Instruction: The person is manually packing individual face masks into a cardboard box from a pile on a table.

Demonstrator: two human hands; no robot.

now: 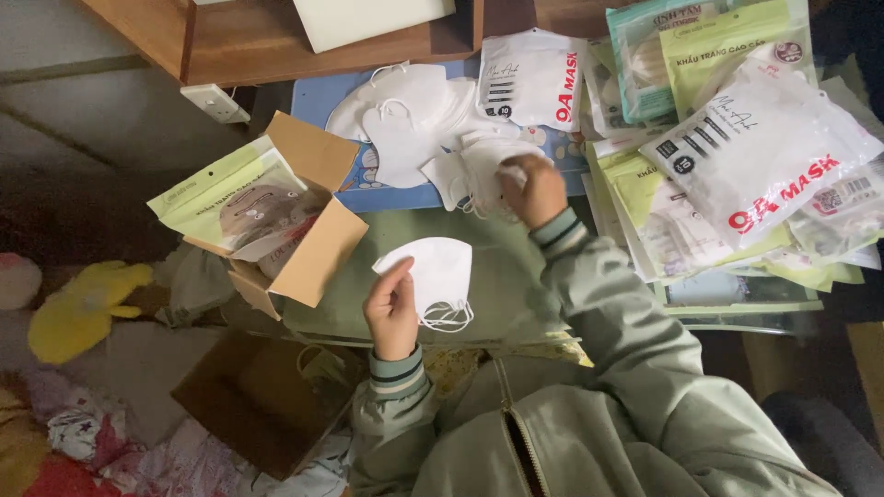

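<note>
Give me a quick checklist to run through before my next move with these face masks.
1. Left hand gripping a white mask: ok.
2. Its ear loops free of tangles: cannot tell.
3. Right hand on the loose mask pile: ok.
4. Only one mask pinched from that pile: cannot tell.
5. Cardboard box open, pouches inside: ok.
6. Filled packets stacked at right: ok.

A flat white pouch [532,78] with red and black print is seen at the top centre. Another white pouch [760,152], larger, is laid slantwise over a heap of green packets [645,198] at the right. A teal packet [645,55] is tucked behind them at the top. A green-and-clear packet [230,198] is stood in an open cardboard box [308,248] at the left.
</note>
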